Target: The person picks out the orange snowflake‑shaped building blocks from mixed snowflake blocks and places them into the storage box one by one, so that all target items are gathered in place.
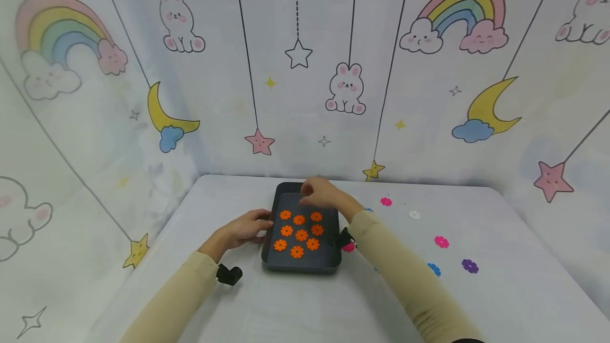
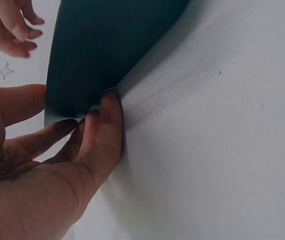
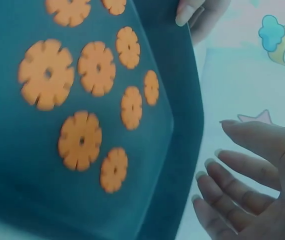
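A dark grey rectangular tray [image 1: 301, 269] lies on the white table, holding several orange notched, flower-shaped discs [image 1: 297, 236]. My left hand [image 1: 244, 226] grips the tray's left side. Its thumb lies at the rim, and in the left wrist view the fingers [image 2: 111, 120] bend against the outer wall. Over the far right part of the tray hovers my right hand [image 1: 321, 193]. Seen by the right wrist camera, the right hand [image 3: 247, 185] has loosely bent, spread fingers with nothing between them, beside the tray rim.
To the tray's right, scattered discs lie on the table: pink [image 1: 441, 242], purple [image 1: 469, 265], blue [image 1: 434, 269] and white [image 1: 414, 215]. Some are partly hidden by the right forearm. A patterned cloth wall [image 1: 305, 99] stands behind the table.
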The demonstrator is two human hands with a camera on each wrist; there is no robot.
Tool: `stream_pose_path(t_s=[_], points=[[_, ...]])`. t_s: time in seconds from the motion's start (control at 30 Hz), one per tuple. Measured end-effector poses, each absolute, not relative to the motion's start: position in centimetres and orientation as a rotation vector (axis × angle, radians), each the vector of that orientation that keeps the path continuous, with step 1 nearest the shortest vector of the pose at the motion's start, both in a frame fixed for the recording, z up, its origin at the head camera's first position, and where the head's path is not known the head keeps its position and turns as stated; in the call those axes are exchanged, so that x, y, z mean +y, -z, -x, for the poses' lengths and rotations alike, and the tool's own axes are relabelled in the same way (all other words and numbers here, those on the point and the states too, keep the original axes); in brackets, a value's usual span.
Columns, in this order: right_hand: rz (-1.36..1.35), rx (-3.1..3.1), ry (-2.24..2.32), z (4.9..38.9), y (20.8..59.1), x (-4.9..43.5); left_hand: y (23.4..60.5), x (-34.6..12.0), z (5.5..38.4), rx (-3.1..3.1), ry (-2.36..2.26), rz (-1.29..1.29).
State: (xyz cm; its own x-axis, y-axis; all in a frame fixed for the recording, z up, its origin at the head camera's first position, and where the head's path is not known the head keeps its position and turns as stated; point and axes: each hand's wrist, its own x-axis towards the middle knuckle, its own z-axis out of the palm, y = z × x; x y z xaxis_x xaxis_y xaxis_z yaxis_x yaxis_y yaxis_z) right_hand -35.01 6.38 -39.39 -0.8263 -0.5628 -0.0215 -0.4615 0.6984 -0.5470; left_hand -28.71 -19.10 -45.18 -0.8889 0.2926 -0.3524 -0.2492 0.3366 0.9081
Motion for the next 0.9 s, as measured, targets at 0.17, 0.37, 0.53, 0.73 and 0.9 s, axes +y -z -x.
stream_pose_path(t_s=[0.17, 0.37, 0.53, 0.73, 0.9], points=[[0.921, 2.730, 0.791, 34.7, 38.7, 9.0, 45.2, -19.1, 28.7, 2.151, -1.582, -0.037], [0.863, 2.738, 0.815, 33.6, 38.7, 12.3, 45.4, -19.2, 28.8, 2.154, -1.582, -0.026], [0.806, 2.760, 0.798, 32.8, 39.2, 14.9, 45.5, -19.2, 28.9, 2.150, -1.586, -0.017], [0.773, 2.750, 0.839, 32.3, 41.2, 17.6, 45.4, -19.2, 28.8, 2.153, -1.575, -0.019], [0.764, 2.757, 0.857, 32.0, 43.0, 18.9, 45.3, -19.2, 28.9, 2.155, -1.566, -0.024]])
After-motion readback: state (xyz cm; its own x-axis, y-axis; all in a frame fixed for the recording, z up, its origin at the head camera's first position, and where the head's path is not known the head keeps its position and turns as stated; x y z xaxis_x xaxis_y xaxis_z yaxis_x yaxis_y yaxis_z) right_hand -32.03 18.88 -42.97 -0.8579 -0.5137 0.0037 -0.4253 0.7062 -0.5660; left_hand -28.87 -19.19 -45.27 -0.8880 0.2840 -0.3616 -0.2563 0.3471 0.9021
